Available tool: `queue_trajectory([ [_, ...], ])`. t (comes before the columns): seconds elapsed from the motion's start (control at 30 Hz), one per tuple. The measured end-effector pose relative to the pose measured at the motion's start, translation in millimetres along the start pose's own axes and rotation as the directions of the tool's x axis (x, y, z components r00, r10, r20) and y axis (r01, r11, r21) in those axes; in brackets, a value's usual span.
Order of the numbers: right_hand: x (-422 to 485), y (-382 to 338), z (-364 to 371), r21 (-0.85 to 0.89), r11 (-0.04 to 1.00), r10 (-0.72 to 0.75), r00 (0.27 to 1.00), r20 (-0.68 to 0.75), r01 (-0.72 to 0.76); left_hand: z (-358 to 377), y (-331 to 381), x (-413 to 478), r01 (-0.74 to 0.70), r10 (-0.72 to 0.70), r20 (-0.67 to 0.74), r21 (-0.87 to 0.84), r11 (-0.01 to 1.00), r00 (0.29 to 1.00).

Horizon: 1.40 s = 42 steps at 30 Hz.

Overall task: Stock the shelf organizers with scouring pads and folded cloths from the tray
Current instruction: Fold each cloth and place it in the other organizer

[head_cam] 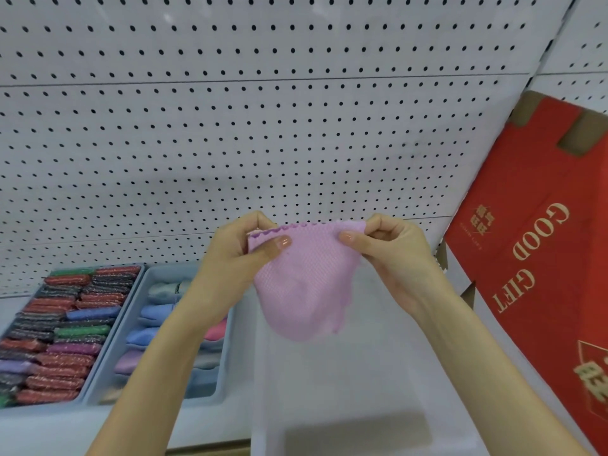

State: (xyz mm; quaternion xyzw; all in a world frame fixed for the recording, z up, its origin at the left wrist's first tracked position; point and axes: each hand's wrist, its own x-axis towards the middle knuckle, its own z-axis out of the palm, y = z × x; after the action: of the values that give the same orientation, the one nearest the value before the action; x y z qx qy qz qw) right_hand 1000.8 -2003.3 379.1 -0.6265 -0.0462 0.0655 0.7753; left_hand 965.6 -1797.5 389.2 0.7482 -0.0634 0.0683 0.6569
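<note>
Head view: two bare hands hold a pink cloth up in front of a white pegboard. The left hand pinches the cloth's top left corner between thumb and curled fingers. The right hand pinches the top right corner the same way. Held by both upper corners, the cloth hangs open and slack, probably so that it can be folded before it goes into an organizer.

On the shelf at far left, a blue-grey pad organizer is packed with glittery scouring pads in rows. Just beside it on the right, a cloth organizer holds folded cloths in blue, grey, lilac and pink.

The left forearm hides much of the cloth organizer, so free space there cannot be judged. The pad organizer is cut off at the left edge. Below the hands lies a pale, see-through tray, hard to make out, and its contents cannot be told. A red cardboard box leans at the right, partly out of frame.
</note>
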Motion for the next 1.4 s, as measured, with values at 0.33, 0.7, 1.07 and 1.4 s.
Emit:
queue_trajectory([
  [0.33,-1,-7,-6,0.053,0.998,-0.024,0.997,-0.074,0.028,8,4,-2,-0.214,0.180,0.128,0.343,0.914,0.975],
  [0.7,-4,-9,-14,0.008,0.994,-0.104,0.980,-0.172,0.107,10,3,6,-0.095,0.091,0.036,0.143,0.985,0.995],
  [1.07,0,-24,-34,-0.527,0.848,-0.013,0.995,0.096,0.062,12,-1,22,0.042,-0.042,-0.003,0.137,0.990,0.999],
  [1.4,-14,-62,-32,-0.068,0.970,-0.141,0.769,0.624,0.233,8,52,12,-0.158,0.237,0.347,-0.243,0.957,0.907],
])
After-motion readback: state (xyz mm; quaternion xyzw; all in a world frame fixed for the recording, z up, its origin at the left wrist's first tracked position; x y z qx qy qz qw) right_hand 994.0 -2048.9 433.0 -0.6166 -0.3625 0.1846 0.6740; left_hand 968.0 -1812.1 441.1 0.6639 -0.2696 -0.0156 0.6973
